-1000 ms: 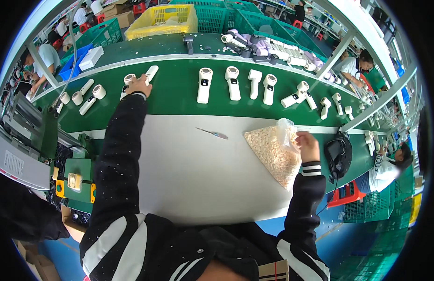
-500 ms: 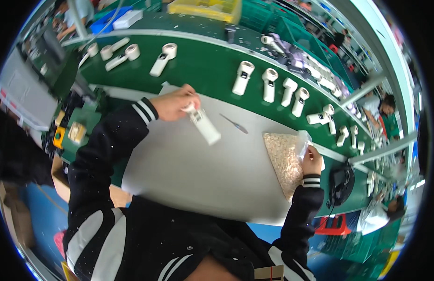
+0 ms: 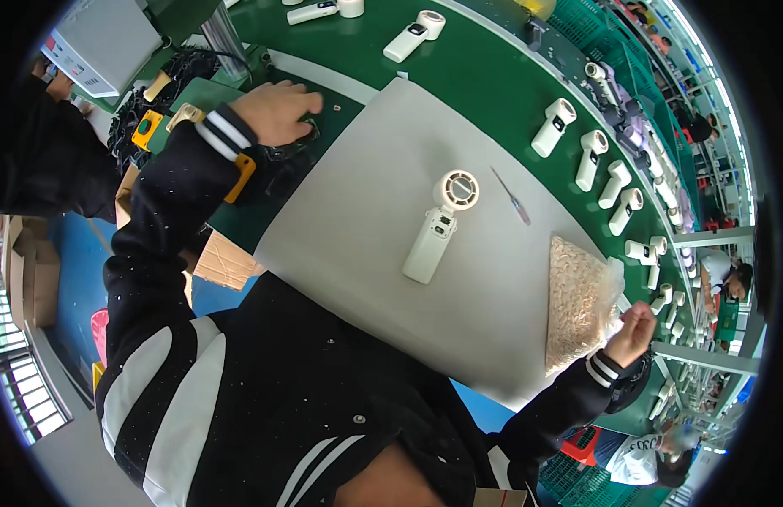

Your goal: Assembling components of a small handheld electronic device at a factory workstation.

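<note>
A white handheld fan (image 3: 431, 245) lies face up on the grey mat (image 3: 358, 220), its round grille toward the far side. Neither hand touches it. My left hand (image 3: 277, 111) is beyond the mat's left edge, over some small dark parts (image 3: 286, 165), with fingers spread and nothing visible in them. To the right, my right hand (image 3: 632, 332) is closed, its fingertips together beside a clear plastic bag (image 3: 577, 304) full of small beige pieces. What those fingers hold, if anything, is too small to see. A thin screwdriver (image 3: 514, 198) lies between the fan and the bag.
More white fans (image 3: 554, 127) stand along the green bench (image 3: 484, 84) beyond the mat. Left are a yellow button box (image 3: 146, 129), a grey machine (image 3: 100, 42) and another person's dark sleeve (image 3: 49, 160). Green crates (image 3: 590, 34) line the far side.
My left hand has let go of the fan, now on the mat, and moved left to the dark parts. My right hand has come slightly away from the bag. The view has turned left.
</note>
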